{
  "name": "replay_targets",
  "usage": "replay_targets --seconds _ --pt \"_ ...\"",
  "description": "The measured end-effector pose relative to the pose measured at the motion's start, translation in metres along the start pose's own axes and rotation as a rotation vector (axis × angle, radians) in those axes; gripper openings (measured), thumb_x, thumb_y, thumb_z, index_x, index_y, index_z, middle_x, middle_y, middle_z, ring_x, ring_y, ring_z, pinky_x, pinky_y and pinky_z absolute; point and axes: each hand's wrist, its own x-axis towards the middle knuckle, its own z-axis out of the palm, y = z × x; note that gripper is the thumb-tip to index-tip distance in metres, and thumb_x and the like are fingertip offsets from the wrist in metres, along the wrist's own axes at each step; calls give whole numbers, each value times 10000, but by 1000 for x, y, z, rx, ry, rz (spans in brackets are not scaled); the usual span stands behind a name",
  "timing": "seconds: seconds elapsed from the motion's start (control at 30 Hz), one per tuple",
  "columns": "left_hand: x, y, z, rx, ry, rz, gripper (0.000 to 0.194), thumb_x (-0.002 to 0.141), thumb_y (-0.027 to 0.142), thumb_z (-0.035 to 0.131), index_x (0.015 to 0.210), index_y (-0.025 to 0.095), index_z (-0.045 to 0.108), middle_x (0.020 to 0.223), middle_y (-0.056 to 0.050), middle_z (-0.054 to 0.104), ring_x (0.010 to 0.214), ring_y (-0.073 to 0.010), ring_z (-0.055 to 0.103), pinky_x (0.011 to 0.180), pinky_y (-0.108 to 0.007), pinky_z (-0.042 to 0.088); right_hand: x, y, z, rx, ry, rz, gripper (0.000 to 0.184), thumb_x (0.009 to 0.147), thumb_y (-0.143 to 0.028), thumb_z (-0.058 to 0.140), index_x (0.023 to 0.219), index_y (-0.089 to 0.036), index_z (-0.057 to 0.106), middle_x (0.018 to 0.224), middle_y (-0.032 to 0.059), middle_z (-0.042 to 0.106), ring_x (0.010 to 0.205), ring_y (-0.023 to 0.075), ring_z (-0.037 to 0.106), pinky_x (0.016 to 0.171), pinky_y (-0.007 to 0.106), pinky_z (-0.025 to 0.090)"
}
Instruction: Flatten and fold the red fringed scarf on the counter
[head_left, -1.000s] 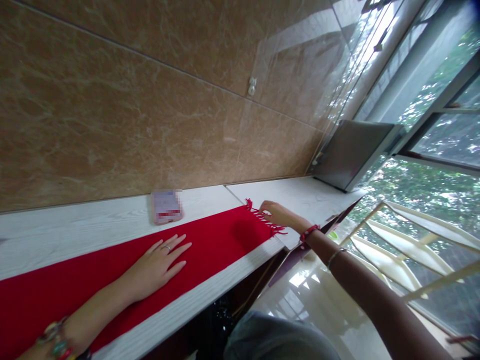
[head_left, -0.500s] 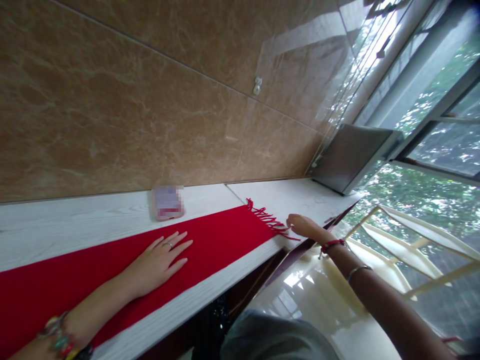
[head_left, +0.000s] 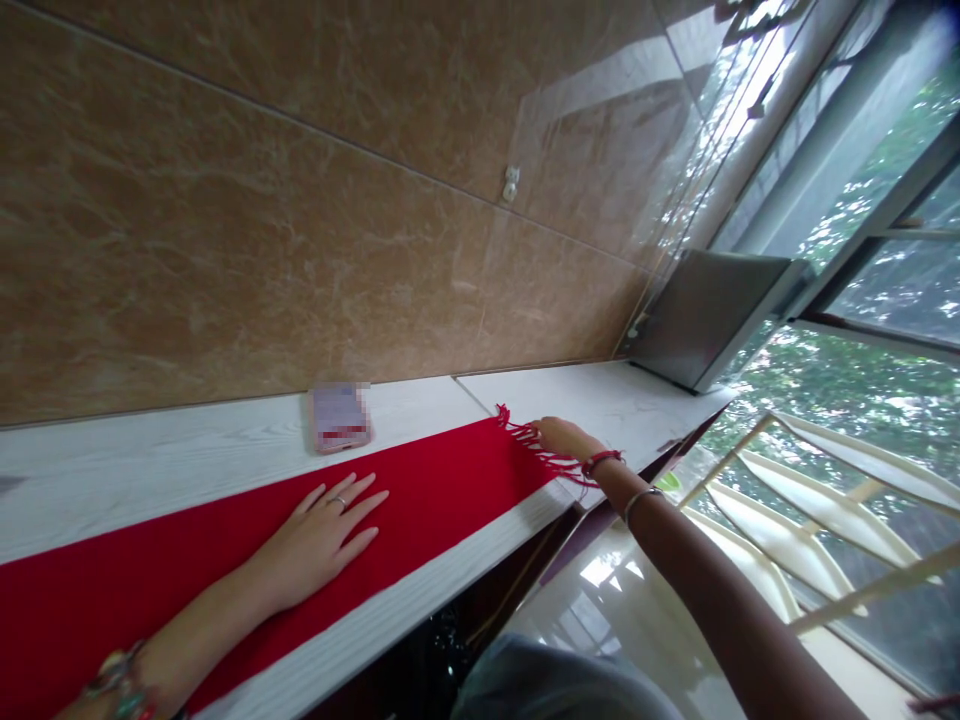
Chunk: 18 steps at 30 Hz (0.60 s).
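Note:
A long red cloth (head_left: 450, 480) with a fringed end (head_left: 534, 445) lies along a white wood-grain counter (head_left: 187, 450). My left hand (head_left: 322, 535) rests flat on the cloth, fingers stretched out, a ring on one finger. My right hand (head_left: 562, 437) reaches to the fringe at the cloth's far end and touches the tassels; its fingers are curled over them, seen from the back. A red string bracelet and a metal bangle sit on that wrist.
A pinkish phone (head_left: 340, 416) lies on the counter by the brown marble wall (head_left: 300, 200). A grey box-shaped appliance (head_left: 705, 315) stands at the counter's far end beside the window (head_left: 885, 250). A pale wooden frame (head_left: 817, 500) is on the shiny floor below.
My right hand went from the fringe out toward the counter's front edge, then came back onto the tassels. The left hand stayed flat on the cloth.

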Motion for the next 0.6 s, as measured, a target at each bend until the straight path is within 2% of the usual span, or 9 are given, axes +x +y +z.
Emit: replay_targets --seconds 0.1,0.2,0.3,0.4,0.53,0.6 --pt "0 -1 1 -5 1 10 443 862 416 339 1287 298 382 1393 -26 302 1272 -233 267 1016 -437 228 22 -2 -5 -7 20 82 295 807 -72 381 1006 -114 595 975 135 631 902 187 576 755 262 414" --pt "0 -2 3 -18 12 15 436 859 407 354 1280 302 392 1393 -23 301 1270 -236 272 1016 -441 226 51 -26 0 35 16 88 292 858 -121 366 1050 -169 580 1030 78 620 931 151 564 772 215 407" --pt "0 -2 2 -28 6 11 437 861 407 349 1285 304 385 1393 -24 300 1273 -239 264 1019 -449 217 69 -41 13 63 -26 124 224 868 -252 447 1046 -171 557 1054 68 577 910 161 556 781 299 446" --pt "0 -1 0 -38 -10 6 443 859 417 349 1286 302 385 1394 -25 298 1275 -243 260 1019 -452 217 67 -28 23 62 -30 197 310 845 -322 493 1108 -159 498 1107 76 521 918 183 541 762 392 469" --pt "-1 0 -1 -49 -10 4 440 855 422 358 1281 313 389 1392 -16 301 1274 -242 262 1024 -446 211 55 2 18 40 15 253 293 851 -313 483 1106 -169 504 1116 77 520 926 180 538 772 382 465" --pt "-1 0 -1 -57 -8 9 444 856 420 356 1285 312 383 1390 -16 302 1274 -248 261 1020 -456 215 56 4 13 34 44 251 293 852 -313 480 1107 -171 503 1122 78 517 930 181 536 776 386 464"
